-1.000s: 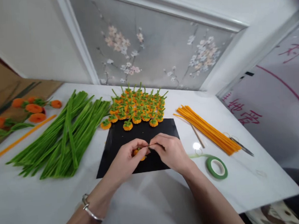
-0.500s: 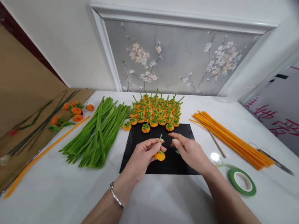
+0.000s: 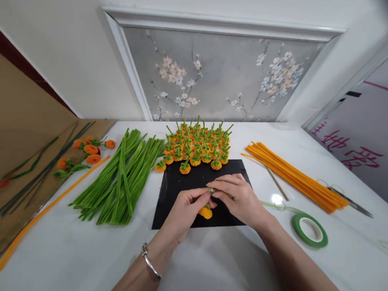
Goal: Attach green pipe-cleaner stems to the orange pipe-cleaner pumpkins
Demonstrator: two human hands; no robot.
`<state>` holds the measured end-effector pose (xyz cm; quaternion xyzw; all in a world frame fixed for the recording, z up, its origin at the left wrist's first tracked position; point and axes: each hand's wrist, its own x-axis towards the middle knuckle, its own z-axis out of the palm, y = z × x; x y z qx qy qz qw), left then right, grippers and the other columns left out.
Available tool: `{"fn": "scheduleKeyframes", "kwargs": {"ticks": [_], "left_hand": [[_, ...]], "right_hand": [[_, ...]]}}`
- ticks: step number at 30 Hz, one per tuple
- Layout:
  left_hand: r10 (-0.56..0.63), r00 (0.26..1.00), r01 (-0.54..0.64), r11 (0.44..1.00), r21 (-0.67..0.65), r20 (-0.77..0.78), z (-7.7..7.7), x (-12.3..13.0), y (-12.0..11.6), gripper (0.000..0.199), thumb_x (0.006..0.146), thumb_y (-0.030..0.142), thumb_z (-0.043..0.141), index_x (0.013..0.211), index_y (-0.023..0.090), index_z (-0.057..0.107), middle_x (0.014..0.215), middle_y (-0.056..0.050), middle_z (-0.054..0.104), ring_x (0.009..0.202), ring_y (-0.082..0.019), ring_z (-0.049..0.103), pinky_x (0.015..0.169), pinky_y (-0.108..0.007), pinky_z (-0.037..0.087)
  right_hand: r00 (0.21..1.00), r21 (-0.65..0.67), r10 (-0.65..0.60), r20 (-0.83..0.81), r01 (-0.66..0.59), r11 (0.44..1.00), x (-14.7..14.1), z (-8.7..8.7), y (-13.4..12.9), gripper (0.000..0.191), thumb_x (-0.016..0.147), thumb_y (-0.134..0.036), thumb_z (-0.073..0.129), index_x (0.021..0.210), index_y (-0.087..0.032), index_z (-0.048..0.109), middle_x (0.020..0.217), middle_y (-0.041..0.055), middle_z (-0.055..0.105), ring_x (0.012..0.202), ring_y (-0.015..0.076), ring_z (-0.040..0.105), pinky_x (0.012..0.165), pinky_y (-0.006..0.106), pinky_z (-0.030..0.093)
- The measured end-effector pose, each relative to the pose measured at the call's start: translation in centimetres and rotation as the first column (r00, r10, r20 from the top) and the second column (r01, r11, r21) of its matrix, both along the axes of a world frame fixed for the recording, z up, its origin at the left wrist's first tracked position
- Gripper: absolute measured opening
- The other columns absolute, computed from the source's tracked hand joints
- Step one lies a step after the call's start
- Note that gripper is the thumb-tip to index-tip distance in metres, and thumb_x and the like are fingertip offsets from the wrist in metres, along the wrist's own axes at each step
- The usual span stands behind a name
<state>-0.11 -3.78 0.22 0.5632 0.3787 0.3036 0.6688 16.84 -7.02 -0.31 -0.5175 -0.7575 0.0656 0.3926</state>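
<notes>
We hold a small orange pipe-cleaner pumpkin (image 3: 206,212) over the near part of the black mat (image 3: 171,204), low and just above it. Our left hand (image 3: 185,208) has its fingers curled together around the pumpkin's upper part, and our right hand (image 3: 239,197) meets it from the other side, thumb and forefinger pinched shut on the short green stem (image 3: 211,190) that sticks up from the pumpkin — the two hands touch at the fingertips. Beyond the mat, at its far edge and on the white table (image 3: 56,270) behind it, stands a crowd of finished pumpkins (image 3: 199,145) with green stems. To the left lies a bundle of green pipe cleaners (image 3: 123,177); to the right, a bundle of orange pipe cleaners (image 3: 296,176), with scissors (image 3: 351,202) just beside its near end. A roll of green tape (image 3: 309,229) lies near our right forearm — its loose end trails toward the mat.
</notes>
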Motion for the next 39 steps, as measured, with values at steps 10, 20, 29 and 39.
{"fn": "scheduleKeyframes", "kwargs": {"ticks": [10,20,29,39], "left_hand": [[0.010,0.991,0.007,0.992,0.125,-0.137,0.3,0.0,-0.1,0.023,0.084,0.030,0.058,0.074,0.015,0.073,0.069,-0.003,0.068,0.070,-0.015,0.060,0.069,-0.025,0.046],[0.019,0.989,-0.003,0.994,0.113,-0.149,-0.3,-0.2,0.1,0.021,0.083,0.031,0.060,0.083,0.016,0.074,0.075,-0.005,0.072,0.073,-0.016,0.064,0.071,-0.026,0.048],[0.075,0.958,0.029,0.936,0.352,-0.278,-0.5,-0.2,0.1,0.024,0.082,0.027,0.053,0.072,0.016,0.072,0.067,-0.003,0.068,0.065,-0.016,0.062,0.063,-0.025,0.045],[0.218,0.933,-0.032,0.844,0.536,-0.287,-0.3,-0.2,-0.2,0.013,0.079,0.020,0.061,0.073,0.021,0.072,0.077,-0.001,0.070,0.071,-0.015,0.060,0.066,-0.026,0.045]], "right_hand": [[0.986,-0.040,-0.072,0.149,0.078,0.996,-0.1,-0.1,0.0,0.024,0.095,-0.014,0.043,0.084,-0.019,0.064,0.085,0.0028,0.069,0.078,0.0140,0.062,0.072,0.031,0.037],[0.998,-0.066,0.011,0.068,-0.007,0.998,0.0,0.1,-0.2,0.016,0.095,-0.022,0.049,0.103,-0.022,0.064,0.103,0.0038,0.069,0.090,0.0151,0.064,0.076,0.029,0.041],[0.902,-0.006,-0.131,0.411,0.146,0.989,-1.4,0.0,-0.3,0.025,0.095,-0.017,0.043,0.074,-0.019,0.056,0.071,0.0030,0.064,0.069,0.0169,0.056,0.064,0.033,0.028],[0.967,-0.165,-0.109,0.230,0.149,0.975,-1.5,0.0,-0.6,0.024,0.097,-0.022,0.042,0.078,-0.020,0.056,0.076,-0.0001,0.067,0.071,0.0160,0.061,0.069,0.028,0.033]]}}
